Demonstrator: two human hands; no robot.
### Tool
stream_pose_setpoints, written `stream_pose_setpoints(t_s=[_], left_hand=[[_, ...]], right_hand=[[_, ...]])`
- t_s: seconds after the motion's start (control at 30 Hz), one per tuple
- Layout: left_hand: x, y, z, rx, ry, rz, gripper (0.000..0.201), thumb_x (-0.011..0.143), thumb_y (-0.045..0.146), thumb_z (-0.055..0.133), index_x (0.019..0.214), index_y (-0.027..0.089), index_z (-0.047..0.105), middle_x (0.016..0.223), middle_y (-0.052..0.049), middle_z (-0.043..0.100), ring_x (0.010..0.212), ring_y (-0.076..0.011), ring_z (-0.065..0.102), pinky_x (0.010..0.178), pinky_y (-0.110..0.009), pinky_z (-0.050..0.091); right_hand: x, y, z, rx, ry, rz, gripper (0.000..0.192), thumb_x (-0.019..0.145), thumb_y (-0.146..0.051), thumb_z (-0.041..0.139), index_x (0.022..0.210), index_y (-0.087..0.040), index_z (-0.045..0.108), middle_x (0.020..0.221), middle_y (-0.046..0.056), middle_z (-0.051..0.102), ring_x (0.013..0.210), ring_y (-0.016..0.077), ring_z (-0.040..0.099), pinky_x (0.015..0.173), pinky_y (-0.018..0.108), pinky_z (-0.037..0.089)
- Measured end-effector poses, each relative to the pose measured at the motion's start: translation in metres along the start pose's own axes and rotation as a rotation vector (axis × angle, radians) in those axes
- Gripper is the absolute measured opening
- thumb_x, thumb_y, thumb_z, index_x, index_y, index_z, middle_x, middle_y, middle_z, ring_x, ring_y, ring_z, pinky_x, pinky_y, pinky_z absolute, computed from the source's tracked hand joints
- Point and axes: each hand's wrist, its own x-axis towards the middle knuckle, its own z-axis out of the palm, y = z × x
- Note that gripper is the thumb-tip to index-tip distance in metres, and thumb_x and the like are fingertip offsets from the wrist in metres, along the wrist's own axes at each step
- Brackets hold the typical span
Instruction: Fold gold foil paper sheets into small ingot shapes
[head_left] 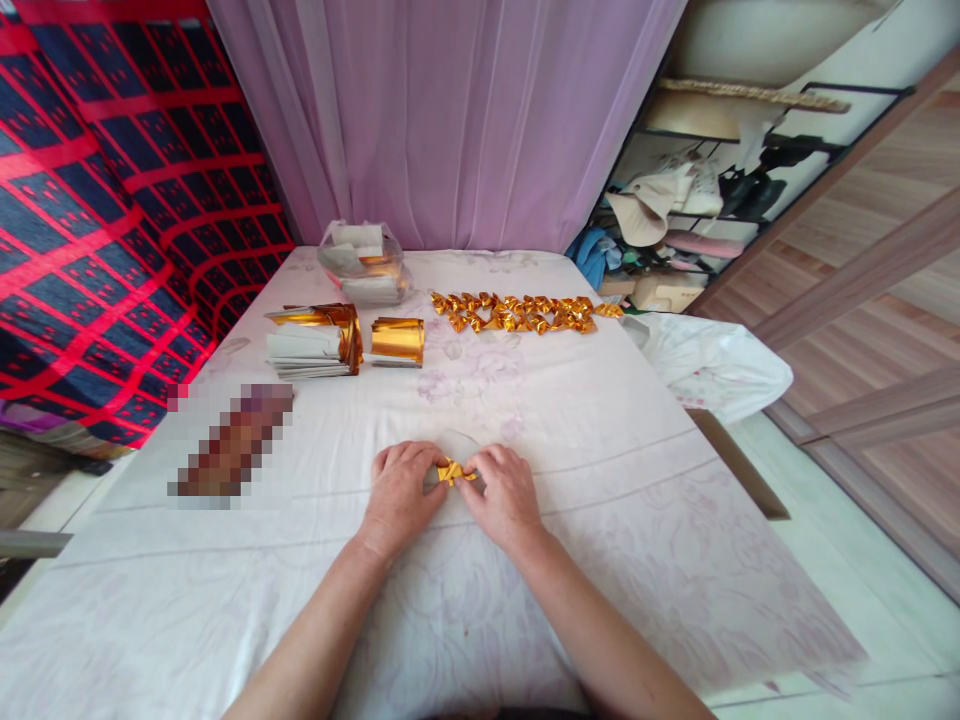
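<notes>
Between my two hands is a small folded gold foil paper (451, 471), creased and shiny. My left hand (405, 490) pinches its left end between thumb and fingers. On the other side, the thumb and fingers of my right hand (504, 492) close on its right end. The paper is held low over the white flowered tablecloth (465, 600), and a pale round edge shows just behind it. Parts of the paper are hidden by my fingertips.
Finished-looking gold foil folds (517, 312) lie in rows at the back right. Stacks of foil paper (304, 350) and a smaller gold stack (397, 340) sit at back left, before a clear bag (364, 262). A white plastic bag (720, 365) hangs at the right edge. A blurred-out object (232, 445) lies left.
</notes>
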Motion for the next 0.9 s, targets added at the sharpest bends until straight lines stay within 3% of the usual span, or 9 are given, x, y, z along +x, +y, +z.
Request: stream_pose_setpoints(t_s=[0.07, 0.3, 0.47, 0.9], left_hand=[[-0.001, -0.002, -0.001, -0.011, -0.017, 0.004, 0.025, 0.076, 0.015, 0.058, 0.096, 0.028, 0.066, 0.111, -0.001, 0.068, 0.109, -0.0240, 0.056, 0.097, -0.045, 0.035], [-0.003, -0.017, -0.005, -0.037, -0.076, 0.104, 0.044, 0.074, 0.008, 0.053, 0.110, 0.030, 0.067, 0.121, 0.000, 0.067, 0.116, -0.0228, 0.055, 0.101, -0.045, 0.034], [-0.002, -0.020, -0.005, 0.003, -0.053, 0.142, 0.033, 0.083, 0.017, 0.055, 0.110, 0.030, 0.068, 0.125, -0.001, 0.066, 0.119, -0.0242, 0.053, 0.101, -0.046, 0.033], [0.001, -0.026, -0.004, 0.051, -0.042, 0.198, 0.029, 0.086, 0.023, 0.062, 0.114, 0.030, 0.066, 0.122, -0.001, 0.067, 0.116, -0.0240, 0.054, 0.099, -0.045, 0.032]], right_hand=[[-0.001, 0.003, 0.000, 0.032, -0.020, -0.015, 0.002, 0.083, -0.022, 0.065, 0.084, -0.023, 0.066, 0.089, 0.003, 0.062, 0.088, 0.0195, 0.057, 0.077, 0.032, 0.038], [-0.006, 0.012, -0.004, 0.097, -0.010, -0.118, 0.020, 0.087, -0.015, 0.057, 0.098, -0.026, 0.070, 0.096, 0.003, 0.064, 0.093, 0.0189, 0.057, 0.083, 0.034, 0.040], [-0.007, 0.009, -0.005, 0.074, -0.004, -0.116, 0.020, 0.086, -0.016, 0.061, 0.099, -0.026, 0.071, 0.098, 0.003, 0.065, 0.094, 0.0200, 0.057, 0.084, 0.035, 0.041], [-0.008, 0.009, -0.006, 0.049, -0.013, -0.142, 0.021, 0.084, -0.016, 0.060, 0.102, -0.024, 0.069, 0.101, 0.006, 0.064, 0.095, 0.0222, 0.056, 0.085, 0.037, 0.042]])
